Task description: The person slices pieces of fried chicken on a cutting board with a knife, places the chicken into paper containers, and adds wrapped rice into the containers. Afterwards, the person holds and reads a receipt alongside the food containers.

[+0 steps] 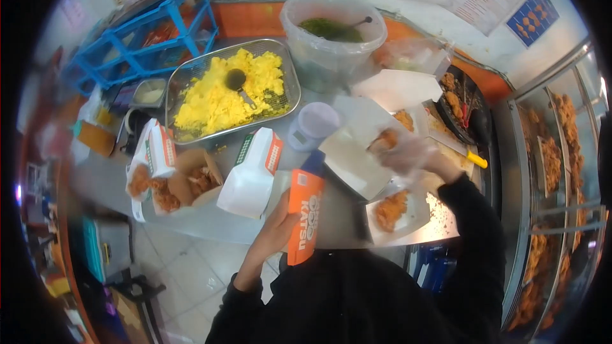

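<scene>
My left hand (275, 229) is wrapped round an orange packet (305, 216) printed "KATSU", at the counter's front edge. To the right, my right hand (411, 156), in a blurred clear glove, is over an open white box (357, 162) at a piece of fried chicken (384, 141); the fingertips are smeared. Below it, another open box (417, 220) holds a fried piece (391, 210). A closed white box (252, 172) stands left of the packet. A small round scale (317, 121) sits behind the packet.
Yellow food fills a metal tray (296, 83) with a black scoop. Behind are a plastic tub (333, 57) and a blue rack (121, 57). Boxes of chicken (194, 181) stand left. A yellow-handled knife (476, 159), black pan (475, 130) and glass display case (561, 204) are right.
</scene>
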Tool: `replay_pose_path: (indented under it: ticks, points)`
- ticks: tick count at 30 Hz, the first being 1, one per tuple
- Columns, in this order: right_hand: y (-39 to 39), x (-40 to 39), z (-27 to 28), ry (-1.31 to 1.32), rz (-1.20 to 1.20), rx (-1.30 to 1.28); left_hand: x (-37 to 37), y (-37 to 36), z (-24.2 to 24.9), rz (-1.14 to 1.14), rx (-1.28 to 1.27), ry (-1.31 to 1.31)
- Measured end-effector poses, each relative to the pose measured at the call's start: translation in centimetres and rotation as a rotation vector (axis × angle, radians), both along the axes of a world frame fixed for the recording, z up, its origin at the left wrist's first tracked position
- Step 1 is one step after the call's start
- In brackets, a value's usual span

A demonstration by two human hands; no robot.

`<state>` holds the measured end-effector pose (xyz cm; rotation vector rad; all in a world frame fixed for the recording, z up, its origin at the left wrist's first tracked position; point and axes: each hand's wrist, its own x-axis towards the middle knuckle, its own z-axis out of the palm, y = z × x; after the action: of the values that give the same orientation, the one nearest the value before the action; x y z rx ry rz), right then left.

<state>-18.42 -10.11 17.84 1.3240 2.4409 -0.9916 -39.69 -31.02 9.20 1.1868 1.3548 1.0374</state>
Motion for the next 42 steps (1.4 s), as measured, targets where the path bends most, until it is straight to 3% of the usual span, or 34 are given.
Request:
replay_pose_path:
  ticks: [1, 4, 6, 7, 10, 11, 13, 15, 17, 18, 20, 21, 24, 26, 27, 29, 31, 33, 34, 36, 37, 38, 40, 42]
  points:
    - [-0.5, -1.9, 0.2, -0.262, -0.042, -0.009, -0.5, 0.3, -0.4, -0.024, 0.009, -0.008]
    - [0.7, -1.3, -5.7, -0.28, -0.007, -0.064, -1.0, 1.3, -0.9, 0.064, 0.011, -0.272]
    - [-0.5, -1.4, -6.8, -0.329, 0.092, 0.185, -0.6, 1.8, -0.3, 0.142, -0.004, -0.387]
    - [-2.2, -1.6, -6.4, -0.261, -0.039, 0.349, -0.5, 2.1, -0.6, 0.123, 0.0, -0.391]
    - [-3.1, -1.5, -1.4, -0.408, -0.016, 0.224, 0.2, 2.9, -1.7, 0.176, -0.002, -0.479]
    - [-2.5, 0.0, -1.6, -0.408, -0.031, 0.222, 0.5, 3.0, -1.9, 0.235, -0.021, -0.547]
    - [-0.7, 5.4, -1.9, 0.262, -0.095, 0.275, 1.4, 3.2, -2.8, 0.373, 0.008, -0.595]
    - [2.1, 9.8, -0.4, 0.057, -0.121, 0.589, 2.5, 3.7, -2.5, 0.464, 0.033, -0.637]
    - [5.8, 13.8, -1.3, -0.036, -0.481, 0.736, 3.8, 4.3, -2.6, 0.625, 0.108, -0.724]
    - [7.7, 15.8, -2.3, -0.023, -0.484, 0.744, 4.4, 4.7, -3.1, 0.621, 0.122, -0.717]
    - [11.3, 18.9, -4.5, -0.347, -0.506, 0.689, 5.5, 5.5, -3.6, 0.763, 0.211, -0.589]
    - [12.0, 19.9, -5.3, -0.268, -0.501, 0.768, 6.4, 5.9, -3.1, 0.774, 0.235, -0.513]
    - [17.2, 22.9, -9.0, -0.351, -0.502, 0.878, 7.0, 6.9, -3.7, 0.838, 0.249, -0.385]
    - [20.0, 24.7, -10.2, -0.315, -0.529, 0.895, 9.0, 7.5, -0.5, 0.865, 0.239, -0.401]
    - [21.0, 25.4, -10.9, -0.31, -0.547, 0.895, 8.8, 7.2, -0.3, 0.94, 0.205, -0.251]
    - [21.9, 26.5, -10.9, -0.322, -0.447, 0.858, 9.5, 6.4, 0.9, 1.028, 0.171, -0.072]
    - [21.4, 26.7, -9.1, -0.336, -0.353, 0.828, 10.6, 6.0, 2.9, 1.181, 0.397, 0.218]
    - [19.7, 26.8, -5.9, -0.163, -0.635, 0.718, 12.1, 6.2, 4.9, 1.225, 0.528, 0.313]
    - [19.0, 27.3, -4.8, -0.16, -0.636, 0.716, 13.0, 6.6, 5.9, 1.263, 0.655, 0.387]
    - [17.5, 28.7, -3.7, 0.204, -0.927, 0.599, 15.8, 7.7, 7.4, 1.154, 0.792, 0.438]
    - [16.8, 29.9, -3.7, 0.264, -0.879, 0.536, 17.6, 8.4, 8.0, 1.041, 0.924, 0.484]
    - [14.9, 30.4, -4.2, 0.206, -0.878, 0.726, 19.9, 9.2, 8.5, 0.92, 0.965, 0.426]
    - [11.7, 33.5, -7.2, 0.067, -0.434, 0.963, 24.5, 11.7, 8.6, 0.624, 1.043, 0.391]
    - [6.9, 34.1, -10.7, 0.114, -0.235, 1.317, 28.7, 14.0, 8.4, 0.281, 0.981, 0.351]
